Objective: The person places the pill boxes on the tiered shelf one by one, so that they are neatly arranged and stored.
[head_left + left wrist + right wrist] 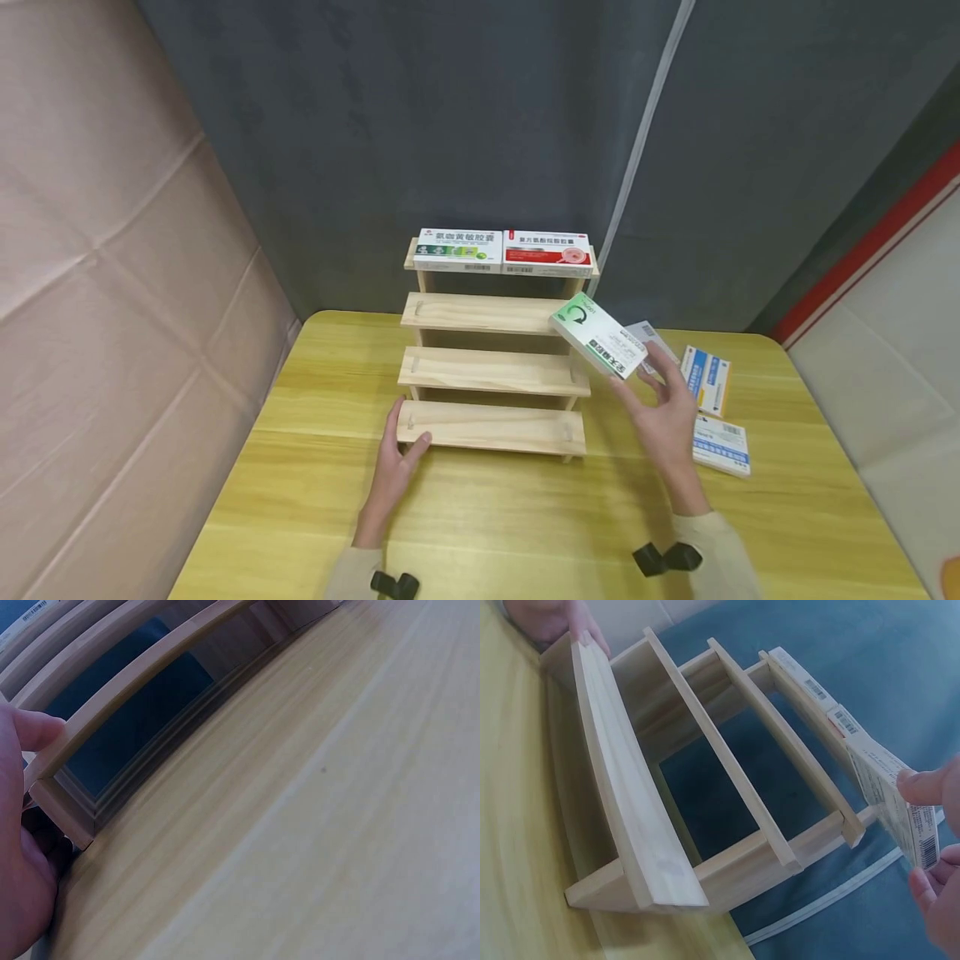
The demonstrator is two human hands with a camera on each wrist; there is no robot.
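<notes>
A stepped wooden rack [491, 427] with several shelves stands on the table. My left hand [396, 458] grips the left end of its lowest shelf, thumb on the front edge in the left wrist view. In my right hand [666, 417] is a white and green medicine box [600, 333], pinched by its near end and tilted beside the right end of the second shelf from the top. On the top shelf lie a green and white medicine box [459, 250] and a red and white medicine box [547, 252], end to end. The three lower shelves are bare.
Right of the rack lie more medicine boxes: a blue, white and orange one [705, 380], a blue and white one [722, 446], and a pale one [651, 340] partly hidden behind the held box. A dark curtain [420, 108] hangs behind the wooden table [510, 525].
</notes>
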